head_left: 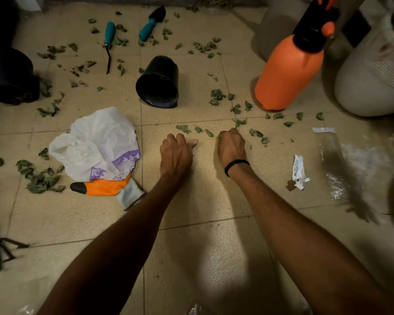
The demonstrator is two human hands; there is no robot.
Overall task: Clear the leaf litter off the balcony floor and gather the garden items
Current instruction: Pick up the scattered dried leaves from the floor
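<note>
Dry green leaves lie scattered over the beige floor tiles, with a short row [197, 129] just beyond my hands and a pile [40, 178] at the left. My left hand [176, 153] rests on the floor with its fingers curled under and its thumb out; nothing shows in it. My right hand [231, 145] is a fist, and a leaf sprig [237, 124] sticks out at its fingertips. A white plastic bag [96, 144] lies left of my left hand, over an orange glove [105, 187]. Further back are a tipped black pot [158, 84], a teal trowel [151, 22] and a teal-handled weeder [108, 44].
An orange sprayer bottle [287, 73] stands at the right by a big white planter [373, 76]. A crumpled paper scrap [298, 171] and a clear wrapper [341, 160] lie right of my right arm. A hand rake [0, 246] lies at the lower left, a dark pot [7, 76] at the far left.
</note>
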